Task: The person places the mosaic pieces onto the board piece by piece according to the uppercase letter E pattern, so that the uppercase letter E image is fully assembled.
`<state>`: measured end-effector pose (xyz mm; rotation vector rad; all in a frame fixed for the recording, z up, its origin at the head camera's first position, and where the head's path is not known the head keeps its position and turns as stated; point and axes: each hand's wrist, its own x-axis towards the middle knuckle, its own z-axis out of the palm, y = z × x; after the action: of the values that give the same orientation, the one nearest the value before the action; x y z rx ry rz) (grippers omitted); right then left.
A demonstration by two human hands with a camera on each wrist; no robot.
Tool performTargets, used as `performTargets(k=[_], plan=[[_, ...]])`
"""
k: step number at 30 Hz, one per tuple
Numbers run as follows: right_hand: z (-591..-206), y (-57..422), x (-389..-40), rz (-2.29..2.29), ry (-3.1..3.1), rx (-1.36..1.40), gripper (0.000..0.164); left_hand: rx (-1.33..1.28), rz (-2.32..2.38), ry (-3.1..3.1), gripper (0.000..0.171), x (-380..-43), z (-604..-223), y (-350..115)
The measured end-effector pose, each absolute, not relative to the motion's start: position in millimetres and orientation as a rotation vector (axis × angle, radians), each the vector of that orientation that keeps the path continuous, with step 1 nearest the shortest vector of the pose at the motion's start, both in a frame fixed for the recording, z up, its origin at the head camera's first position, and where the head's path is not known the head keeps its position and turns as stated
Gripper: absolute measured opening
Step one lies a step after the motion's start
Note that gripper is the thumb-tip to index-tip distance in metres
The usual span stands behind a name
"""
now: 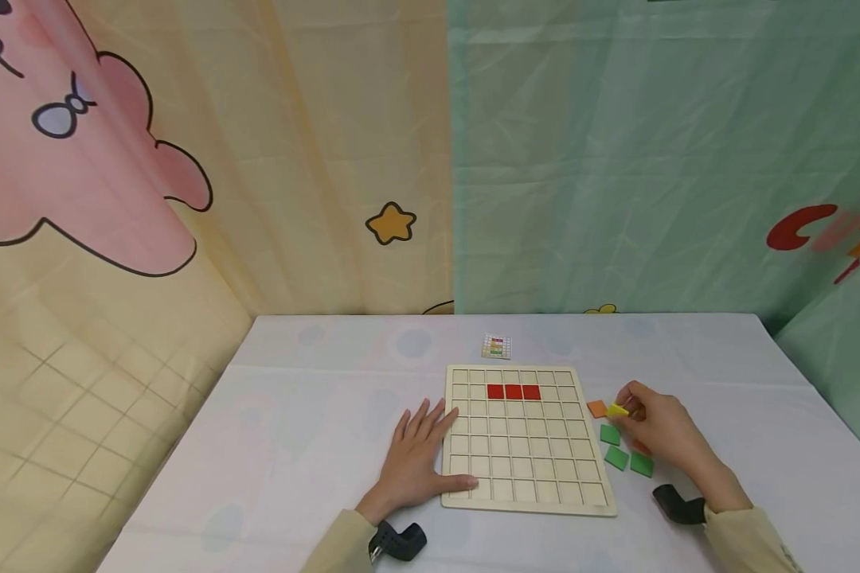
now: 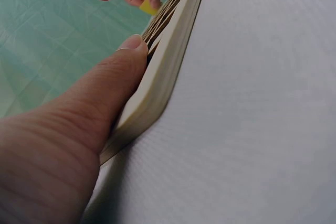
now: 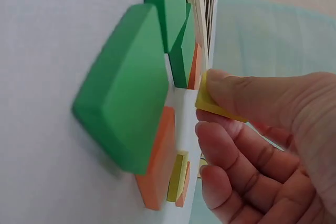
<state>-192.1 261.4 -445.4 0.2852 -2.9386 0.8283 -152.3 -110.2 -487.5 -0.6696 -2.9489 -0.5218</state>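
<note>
A pale wooden grid board (image 1: 523, 446) lies on the table, with three red square tiles (image 1: 514, 391) side by side in its second row from the far edge. My left hand (image 1: 417, 458) rests on the board's left edge, fingers spread and thumb over the near corner. Just right of the board, my right hand (image 1: 662, 426) pinches a yellow tile (image 3: 220, 106) between thumb and fingers. Below and around it lie green tiles (image 1: 616, 457), orange tiles (image 1: 597, 408) and, in the right wrist view, another yellow tile (image 3: 177, 177). The right hand partly hides some of them in the head view.
A small card with a coloured grid pattern (image 1: 497, 346) lies beyond the board's far edge. A black wrist mount (image 1: 679, 504) sits by the right wrist and another (image 1: 400, 541) by the left. Printed curtains (image 1: 315, 159) hang behind the white-covered table (image 1: 294, 446).
</note>
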Motion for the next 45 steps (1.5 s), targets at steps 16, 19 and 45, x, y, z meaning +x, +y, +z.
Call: performTargets(k=[16, 19, 45], plan=[[-439, 221, -182, 0.936, -2.603, 0.582, 0.030, -0.682, -0.557, -2.931, 0.101, -151, -487, -111], [-436, 209, -181, 0.992, -2.588, 0.625, 0.030, -0.674, -0.559, -2.942, 0.102, -151, -486, -111], [-439, 125, -205, 1.013, -2.709, 0.853, 0.015, -0.665, -0.533, -2.952, 0.103, -152, -487, -111]])
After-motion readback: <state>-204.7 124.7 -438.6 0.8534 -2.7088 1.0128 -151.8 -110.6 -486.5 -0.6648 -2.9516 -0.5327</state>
